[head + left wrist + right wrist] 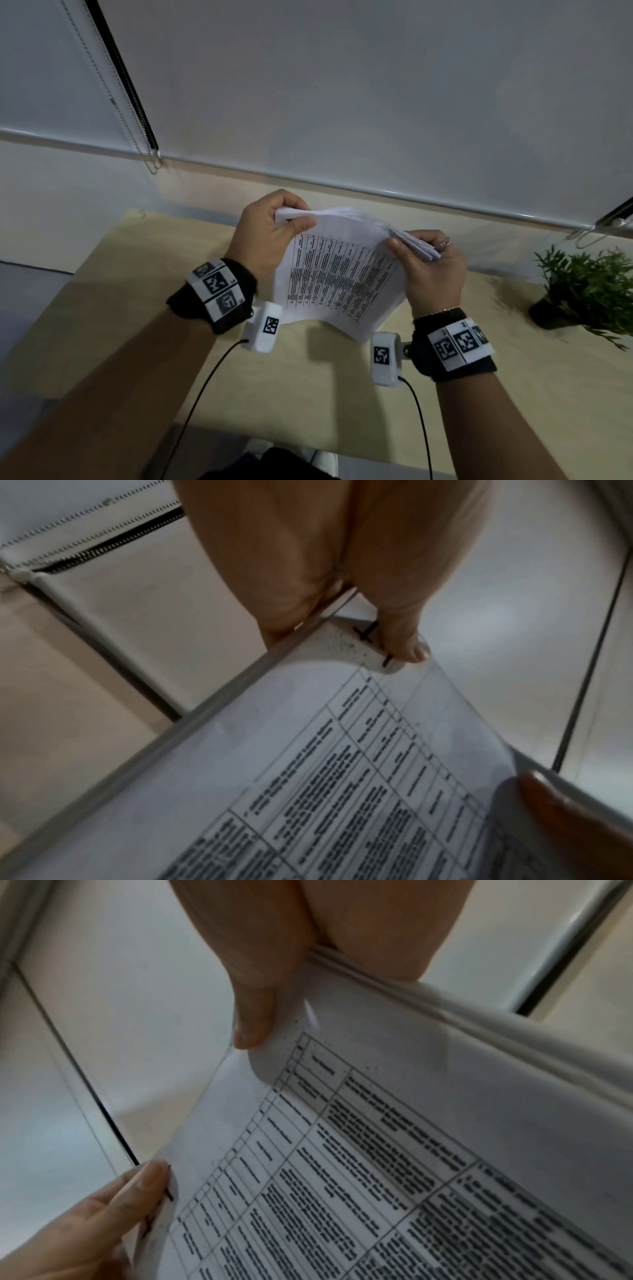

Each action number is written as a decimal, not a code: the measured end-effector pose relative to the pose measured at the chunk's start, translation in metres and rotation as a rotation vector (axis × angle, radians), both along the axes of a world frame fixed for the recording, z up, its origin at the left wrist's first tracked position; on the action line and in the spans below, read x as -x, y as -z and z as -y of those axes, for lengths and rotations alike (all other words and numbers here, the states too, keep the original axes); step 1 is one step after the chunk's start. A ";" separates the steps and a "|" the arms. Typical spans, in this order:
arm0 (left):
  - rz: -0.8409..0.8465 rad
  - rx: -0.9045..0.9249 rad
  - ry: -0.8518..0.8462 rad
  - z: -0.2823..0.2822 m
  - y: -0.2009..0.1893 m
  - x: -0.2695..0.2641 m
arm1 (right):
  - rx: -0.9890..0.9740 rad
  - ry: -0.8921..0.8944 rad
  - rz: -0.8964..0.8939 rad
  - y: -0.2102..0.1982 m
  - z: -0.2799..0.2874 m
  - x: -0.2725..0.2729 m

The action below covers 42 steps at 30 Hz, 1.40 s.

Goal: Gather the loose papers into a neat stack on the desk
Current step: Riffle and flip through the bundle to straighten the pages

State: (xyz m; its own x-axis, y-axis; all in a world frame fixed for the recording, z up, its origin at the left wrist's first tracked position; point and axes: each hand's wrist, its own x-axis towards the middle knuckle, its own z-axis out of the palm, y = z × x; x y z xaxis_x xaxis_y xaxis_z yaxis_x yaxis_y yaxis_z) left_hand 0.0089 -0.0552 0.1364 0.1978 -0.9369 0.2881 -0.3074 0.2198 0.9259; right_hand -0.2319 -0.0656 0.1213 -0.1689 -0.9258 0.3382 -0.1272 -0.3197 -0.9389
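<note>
A stack of white papers [339, 274] with a printed table on the top sheet is held in the air above the light wooden desk [120, 291]. My left hand [270, 233] grips the stack's far left corner, thumb on the printed side. My right hand [428, 263] grips the right edge, thumb on top and fingers behind. The sheets bow and fan slightly at the right edge. In the left wrist view the papers [342, 777] fill the lower half under the thumb [407, 642]. The right wrist view shows the papers [377, 1150] pinched by the thumb [253, 1015].
A small potted plant [582, 294] stands on the desk at the right. A white roller blind [342, 85] with bead chains [150, 161] hangs behind the desk. Cables run from both wrist cameras toward the near desk edge.
</note>
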 end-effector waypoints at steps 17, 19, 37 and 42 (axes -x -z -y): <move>0.161 0.124 0.041 -0.004 -0.002 0.000 | 0.033 0.011 0.030 0.000 -0.005 -0.005; 0.171 0.080 0.056 -0.003 -0.001 -0.002 | 0.016 0.007 0.039 0.004 -0.004 -0.003; 0.810 -0.035 0.095 -0.011 -0.042 -0.015 | 0.116 -0.087 -0.344 -0.009 -0.005 -0.016; 0.769 0.075 0.111 -0.007 -0.040 -0.008 | 0.312 -0.112 -0.503 -0.046 0.002 -0.043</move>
